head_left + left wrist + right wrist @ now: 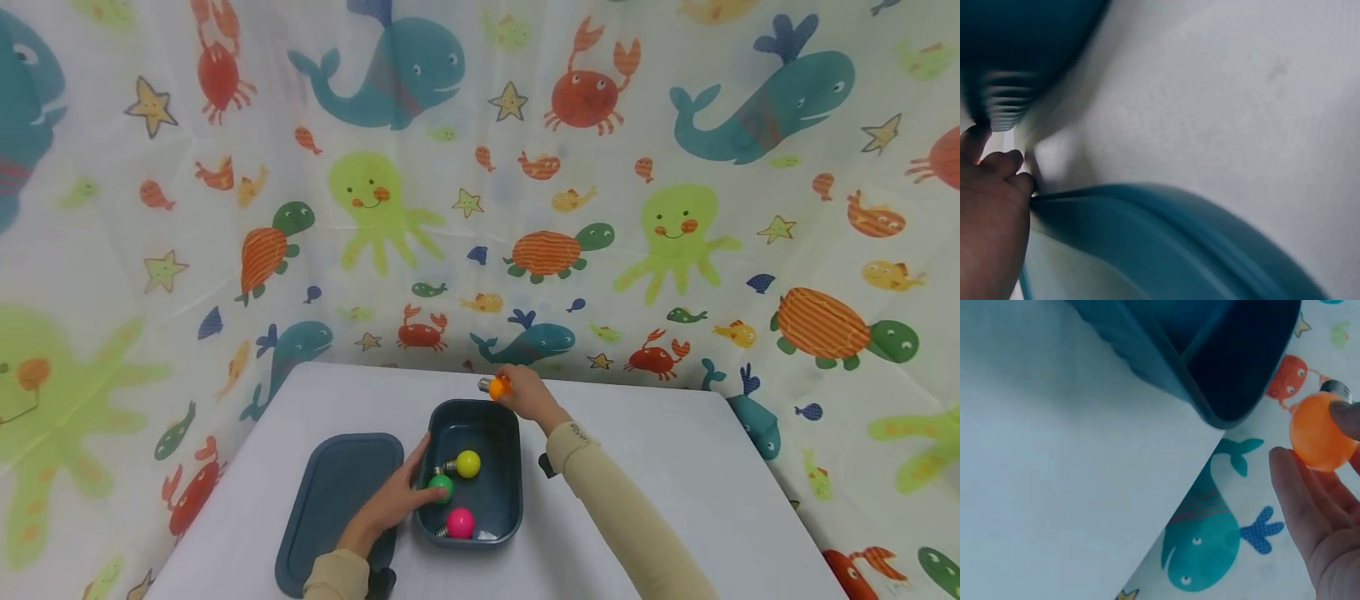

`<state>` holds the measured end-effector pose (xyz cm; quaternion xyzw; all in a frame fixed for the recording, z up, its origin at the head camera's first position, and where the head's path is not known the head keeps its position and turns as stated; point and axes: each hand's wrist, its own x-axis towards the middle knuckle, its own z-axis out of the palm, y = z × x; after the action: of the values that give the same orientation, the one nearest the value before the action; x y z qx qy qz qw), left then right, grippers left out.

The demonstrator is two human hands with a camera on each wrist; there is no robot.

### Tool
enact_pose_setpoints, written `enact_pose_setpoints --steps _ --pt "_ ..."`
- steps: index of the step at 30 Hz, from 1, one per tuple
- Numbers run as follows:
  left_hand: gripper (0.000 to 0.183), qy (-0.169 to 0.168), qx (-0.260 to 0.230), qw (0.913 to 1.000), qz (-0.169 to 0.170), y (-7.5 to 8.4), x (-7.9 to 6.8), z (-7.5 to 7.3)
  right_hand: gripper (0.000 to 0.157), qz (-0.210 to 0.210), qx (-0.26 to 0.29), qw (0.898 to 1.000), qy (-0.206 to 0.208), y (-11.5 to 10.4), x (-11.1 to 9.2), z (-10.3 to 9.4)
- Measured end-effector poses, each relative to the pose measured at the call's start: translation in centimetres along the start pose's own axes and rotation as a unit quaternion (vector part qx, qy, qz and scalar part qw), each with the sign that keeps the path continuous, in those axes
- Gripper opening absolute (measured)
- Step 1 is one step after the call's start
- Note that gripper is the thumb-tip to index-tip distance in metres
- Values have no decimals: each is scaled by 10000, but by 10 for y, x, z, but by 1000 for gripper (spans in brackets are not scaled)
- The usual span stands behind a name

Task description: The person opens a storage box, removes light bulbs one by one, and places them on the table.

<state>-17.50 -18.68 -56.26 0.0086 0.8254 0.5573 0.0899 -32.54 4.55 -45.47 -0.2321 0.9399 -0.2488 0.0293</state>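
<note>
A blue-grey bin (512, 467) stands on the white table (675, 483) and holds a yellow bulb (467, 463), a pink bulb (460, 522) and a green bulb (441, 484). My left hand (429, 493) reaches over the bin's left rim, its fingers curled round the green bulb. In the blurred left wrist view, that hand (991, 206) lies beside the bin wall (1004, 75). My right hand (506, 389) pinches an orange bulb (498, 387) above the bin's far rim. The right wrist view shows the orange bulb (1319, 431) between my fingers (1297, 500).
The bin's lid (337, 500) lies flat on the table just left of the bin. A sea-creature patterned curtain (480, 208) hangs close behind and around the table. The table's right half (712, 500) is bare white surface.
</note>
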Motion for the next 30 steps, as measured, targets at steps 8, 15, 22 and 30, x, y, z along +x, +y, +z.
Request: enact_pose_setpoints --steps 8,15,22,30 --pt "96 -19 -146 9999 23 2 -3 1 36 892 194 9946 492 25 -8 -10" --pt "97 -17 -86 10000 -13 1 -4 4 35 1339 -158 9909 55 58 -25 -2" --pt "99 29 20 10000 -72 2 -5 5 33 1777 -189 9814 -696 77 -35 6" --pt "99 49 43 10000 -31 -2 -6 9 33 2055 -54 9748 -867 84 -40 14"
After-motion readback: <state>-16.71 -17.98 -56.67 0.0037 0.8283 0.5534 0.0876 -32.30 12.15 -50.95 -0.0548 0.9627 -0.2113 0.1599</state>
